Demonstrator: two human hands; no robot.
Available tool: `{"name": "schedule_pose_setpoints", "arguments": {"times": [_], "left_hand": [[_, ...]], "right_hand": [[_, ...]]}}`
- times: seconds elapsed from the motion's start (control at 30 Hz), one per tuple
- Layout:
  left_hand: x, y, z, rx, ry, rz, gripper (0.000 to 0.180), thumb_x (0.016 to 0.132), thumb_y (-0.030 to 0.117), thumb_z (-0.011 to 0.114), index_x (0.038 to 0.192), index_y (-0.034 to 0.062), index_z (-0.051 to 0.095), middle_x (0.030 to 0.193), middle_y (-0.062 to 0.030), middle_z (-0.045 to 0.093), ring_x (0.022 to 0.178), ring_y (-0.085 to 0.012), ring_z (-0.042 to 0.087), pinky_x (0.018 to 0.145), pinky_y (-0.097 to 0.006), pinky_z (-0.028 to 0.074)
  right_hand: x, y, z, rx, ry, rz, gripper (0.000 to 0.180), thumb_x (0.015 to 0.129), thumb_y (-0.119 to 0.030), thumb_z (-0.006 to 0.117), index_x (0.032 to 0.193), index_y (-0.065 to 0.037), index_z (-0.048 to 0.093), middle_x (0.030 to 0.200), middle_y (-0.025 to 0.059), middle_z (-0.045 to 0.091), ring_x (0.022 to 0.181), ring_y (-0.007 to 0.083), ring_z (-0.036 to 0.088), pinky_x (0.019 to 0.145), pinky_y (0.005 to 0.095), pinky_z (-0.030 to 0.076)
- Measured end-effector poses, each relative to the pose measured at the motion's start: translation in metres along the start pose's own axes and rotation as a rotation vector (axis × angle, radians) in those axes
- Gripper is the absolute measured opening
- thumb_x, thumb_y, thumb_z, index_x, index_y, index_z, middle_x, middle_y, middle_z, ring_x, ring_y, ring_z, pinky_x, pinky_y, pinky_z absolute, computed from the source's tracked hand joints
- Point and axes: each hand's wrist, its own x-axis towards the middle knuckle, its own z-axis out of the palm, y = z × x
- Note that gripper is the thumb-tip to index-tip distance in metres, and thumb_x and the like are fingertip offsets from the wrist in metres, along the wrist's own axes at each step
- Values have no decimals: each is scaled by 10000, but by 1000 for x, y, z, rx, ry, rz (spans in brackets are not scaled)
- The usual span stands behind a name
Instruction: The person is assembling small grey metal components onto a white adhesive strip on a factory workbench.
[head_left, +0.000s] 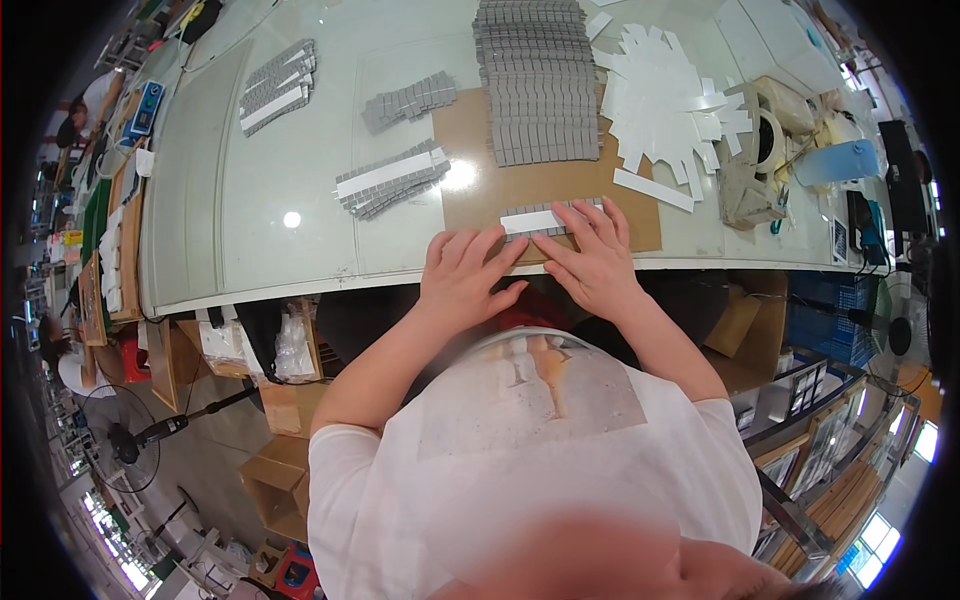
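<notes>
The work item is a segmented grey strip [520, 211] with a white strip [528, 223] lying lengthwise along its top. Both lie on the brown board [545, 185], near the front edge of the table [290, 250], directly before the person.

Left hand [460, 275]: fingers extended, fingertips at the left end and near edge of the work item. The thumb stands apart from the index finger, with nothing between them.

Right hand [600, 265]: fingers extended and spread, laid across the right part of the work item. The thumb is spaced from the index finger. Neither hand is curled into a fist. The contact pressure cannot be told.

Beyond the hands, a tall stack [542, 90] of grey strips rests partly on the board. To its right lies a loose pile [655, 95] of white strips; one separate white piece [653, 189] lies at the pile's near side. Farther right are a tape dispenser [745, 200] and a blue bottle [838, 162]. To the left, three grey bundles [392, 178] lie apart on the table.
</notes>
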Motion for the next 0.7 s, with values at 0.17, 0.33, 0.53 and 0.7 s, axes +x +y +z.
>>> {"name": "schedule_pose_setpoints", "arguments": {"times": [0.17,0.33,0.53,0.7], "left_hand": [[0,0,-1,1,8,18,573,727,432,816,1260,256,700,1277,3,561,1130,-218,514,1001,-415,377],[-10,-4,0,-46,110,42,517,742,361,788,1221,192,692,1185,9,596,1031,-199,548,948,-391,425],[-1,-3,0,-40,124,57,486,743,354,779,1190,178,706,1173,19,630,1018,-187,574,931,-380,438],[-2,-3,0,-27,108,67,486,737,348,780,1187,178,707,1182,24,641,1023,-185,584,932,-377,439]], "right_hand": [[-18,19,-12,61,166,11,318,879,-250,714,1185,-163,719,1395,103,579,1283,319,516,1161,562,280],[-56,113,-87,-403,707,356,205,844,-97,780,1019,-33,692,1097,131,686,1024,308,622,932,407,473],[-102,233,-140,425,719,1114,256,878,-213,818,1036,-32,732,959,13,707,901,140,614,863,298,447],[-79,258,-143,694,459,1147,247,877,-240,815,1017,-45,758,945,-3,702,865,92,582,788,240,409]]}}
